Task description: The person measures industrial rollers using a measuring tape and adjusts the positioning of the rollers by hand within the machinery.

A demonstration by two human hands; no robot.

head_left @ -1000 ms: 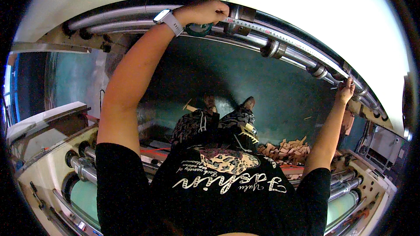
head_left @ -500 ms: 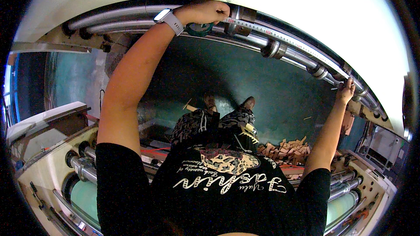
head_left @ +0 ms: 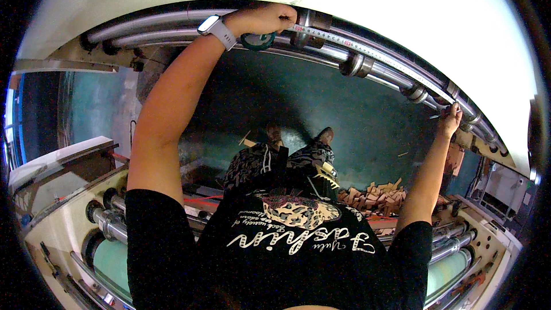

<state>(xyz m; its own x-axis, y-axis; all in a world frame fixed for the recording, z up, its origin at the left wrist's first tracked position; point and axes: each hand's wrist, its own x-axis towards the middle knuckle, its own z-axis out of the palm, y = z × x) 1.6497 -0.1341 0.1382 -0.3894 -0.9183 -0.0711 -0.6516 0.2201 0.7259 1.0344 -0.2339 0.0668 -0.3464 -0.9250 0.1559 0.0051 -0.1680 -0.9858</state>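
Observation:
My left hand point(head_left: 265, 19) is raised at the top centre and grips a round green tape measure case point(head_left: 257, 41) against a steel roller shaft point(head_left: 367, 57). Its pale tape blade point(head_left: 367, 50) runs along the shaft to the right. My right hand point(head_left: 449, 120) is stretched out at the far right and pinches the tape's end against the shaft, with a thin dark pencil-like stick point(head_left: 434, 117) in its fingers. A smartwatch with a pale band point(head_left: 214, 27) sits on my left wrist.
Metal collars point(head_left: 353, 64) ring the shaft. Below lies a dark green floor point(head_left: 344, 120) with my two shoes point(head_left: 298, 136) on it. A heap of cardboard scraps point(head_left: 379, 195) lies at the lower right. Cream machine frames with rollers point(head_left: 109, 224) flank both sides.

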